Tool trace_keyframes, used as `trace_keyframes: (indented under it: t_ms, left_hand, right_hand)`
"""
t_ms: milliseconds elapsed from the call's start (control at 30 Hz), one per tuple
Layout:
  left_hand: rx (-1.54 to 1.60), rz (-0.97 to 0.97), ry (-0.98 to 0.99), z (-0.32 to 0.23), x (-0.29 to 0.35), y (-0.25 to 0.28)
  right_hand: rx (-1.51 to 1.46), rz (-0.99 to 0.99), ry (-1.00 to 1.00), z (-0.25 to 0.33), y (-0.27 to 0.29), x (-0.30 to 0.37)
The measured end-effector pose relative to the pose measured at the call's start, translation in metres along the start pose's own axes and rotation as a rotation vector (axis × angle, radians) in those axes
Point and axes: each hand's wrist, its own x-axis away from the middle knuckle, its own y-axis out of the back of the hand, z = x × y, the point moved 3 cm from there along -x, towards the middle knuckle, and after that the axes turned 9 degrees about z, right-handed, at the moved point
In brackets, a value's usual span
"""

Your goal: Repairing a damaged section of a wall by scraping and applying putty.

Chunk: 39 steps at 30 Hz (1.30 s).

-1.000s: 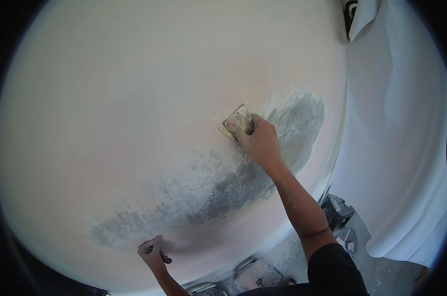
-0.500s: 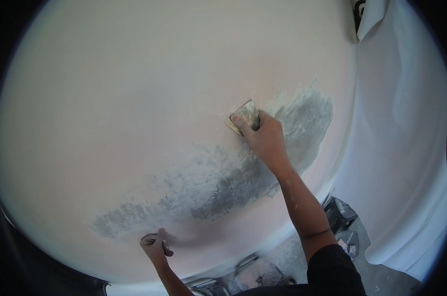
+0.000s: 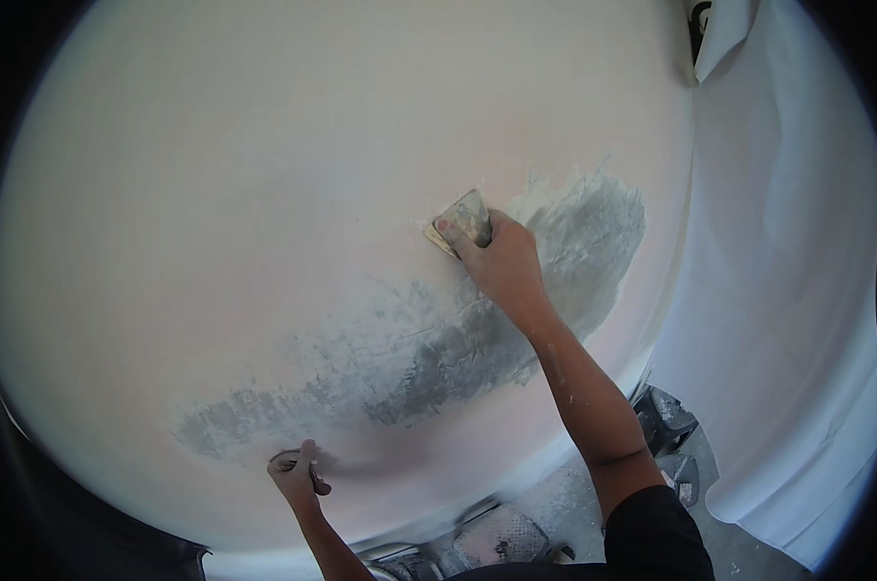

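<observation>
My right hand [image 3: 504,259] grips a flat squarish filler spreader [image 3: 468,219], its thumb flat on the top face. The spreader lies against a large pale, curved panel [image 3: 245,194], at the upper edge of a rough grey filler patch [image 3: 448,363]. That patch runs slantwise from lower left to upper right, thin and streaky on its left, thicker and darker on its right. Lower left, my left hand [image 3: 297,472] is closed, thumb raised, around a small thin-edged thing that I cannot make out. It is over the panel below the patch's left end.
White sheeting [image 3: 777,290] hangs along the panel's right side. Beneath the panel's near edge, a dusty textured block [image 3: 501,535] and dark dusty objects [image 3: 669,421] stand on a grey floor [image 3: 574,499] with white specks. Something black lies beyond the panel's lower left edge.
My right hand and the spreader have shifted slightly left and up along the panel. My left hand keeps nearly the same place and grip. The whole view has drifted a little.
</observation>
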Motion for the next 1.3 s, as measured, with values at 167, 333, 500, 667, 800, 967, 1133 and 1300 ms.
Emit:
trace_keyframes:
  t_ms: [167,333,500,667,800,967,1133,1300]
  left_hand:
    - [-0.003,0.015,-0.023,0.002,-0.003,0.002]
    - [-0.017,0.009,-0.037,0.006,-0.004,0.004]
    - [0.025,0.018,-0.003,0.000,-0.001,0.000]
    - [0.016,0.028,-0.018,-0.002,-0.002,-0.002]
    - [0.049,0.032,0.020,-0.004,-0.003,-0.001]
    - [0.047,0.033,0.037,-0.005,-0.004,0.000]
    - [0.073,-0.004,0.030,-0.002,-0.006,-0.001]
    - [0.080,-0.004,0.054,-0.005,-0.005,-0.004]
  right_hand:
    - [0.029,-0.008,-0.015,-0.004,-0.004,0.001]
    - [0.055,-0.001,-0.021,0.003,-0.003,0.002]
    - [0.015,-0.041,0.076,0.004,-0.002,0.000]
    - [0.084,0.013,-0.028,0.005,-0.001,0.000]
    - [0.038,-0.012,0.022,0.000,-0.007,0.003]
    - [0.025,-0.006,-0.074,-0.004,-0.011,0.005]
    - [0.004,0.004,-0.051,0.001,-0.008,0.001]
    - [0.053,0.031,-0.085,-0.001,-0.004,0.010]
